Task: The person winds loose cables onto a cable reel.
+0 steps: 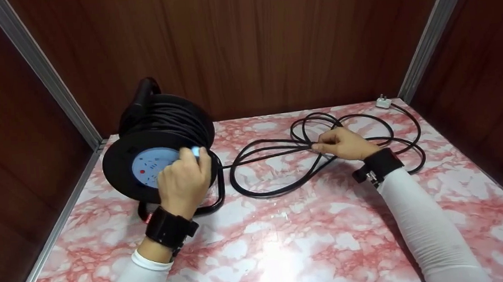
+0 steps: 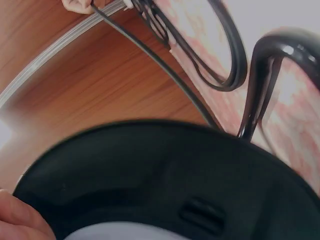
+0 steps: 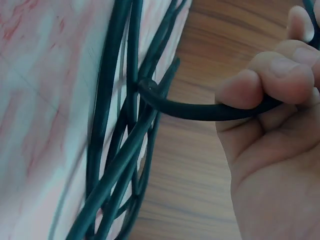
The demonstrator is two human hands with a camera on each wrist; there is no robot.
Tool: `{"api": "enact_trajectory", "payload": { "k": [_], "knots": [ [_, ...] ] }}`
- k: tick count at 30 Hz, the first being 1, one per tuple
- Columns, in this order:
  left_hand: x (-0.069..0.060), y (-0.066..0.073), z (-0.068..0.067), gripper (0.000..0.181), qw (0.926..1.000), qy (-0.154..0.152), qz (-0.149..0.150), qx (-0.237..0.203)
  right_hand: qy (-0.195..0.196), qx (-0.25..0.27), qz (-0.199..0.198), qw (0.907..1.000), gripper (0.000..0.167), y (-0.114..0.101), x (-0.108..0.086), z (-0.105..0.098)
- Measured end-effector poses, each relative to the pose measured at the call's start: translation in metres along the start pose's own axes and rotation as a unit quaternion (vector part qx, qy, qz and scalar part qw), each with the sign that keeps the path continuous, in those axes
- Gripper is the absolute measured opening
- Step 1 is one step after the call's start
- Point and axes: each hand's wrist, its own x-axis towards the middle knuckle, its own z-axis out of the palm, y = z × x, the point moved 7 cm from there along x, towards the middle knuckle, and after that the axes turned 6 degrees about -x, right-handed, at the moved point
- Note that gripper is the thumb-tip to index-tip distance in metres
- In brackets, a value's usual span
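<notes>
A black cable reel [image 1: 116,168] with a light-blue socket panel [image 1: 149,161] stands on its tube frame at the left in the head view. My left hand [image 1: 183,181] is at the front of its disc, fingers curled around a light-blue crank knob [image 1: 195,151]. The left wrist view shows the disc [image 2: 125,165] close up and part of that hand at the lower left. To the right, my right hand [image 1: 342,143] pinches the black cable [image 3: 200,111] between thumb and fingers, beside loose loops. From there the cable runs to the reel, where many turns are wound.
Loose cable loops [image 1: 264,195] lie on the red-and-white marbled table [image 1: 284,236]. A white plug [image 1: 383,102] at the cable's end rests near the back right corner. Brown wood-look panels [image 1: 262,47] with metal corner strips enclose the back and sides.
</notes>
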Motion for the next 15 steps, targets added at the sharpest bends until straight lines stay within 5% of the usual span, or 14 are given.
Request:
{"api": "enact_trajectory", "payload": {
  "k": [4,8,15],
  "knots": [
    [-0.004,0.003,0.003,0.046,0.9999,-0.011,0.007,0.006,-0.005,-0.077,-0.023,0.9967,0.046,-0.012,0.005,0.008],
    [-0.006,0.002,0.006,0.046,0.9994,-0.032,0.003,0.008,0.021,-0.180,-0.051,0.9820,0.050,-0.025,0.008,0.011],
    [-0.009,0.001,0.014,0.046,0.9981,-0.062,-0.003,0.008,0.028,-0.245,-0.045,0.9681,0.054,-0.028,0.008,0.021]
  ]
}}
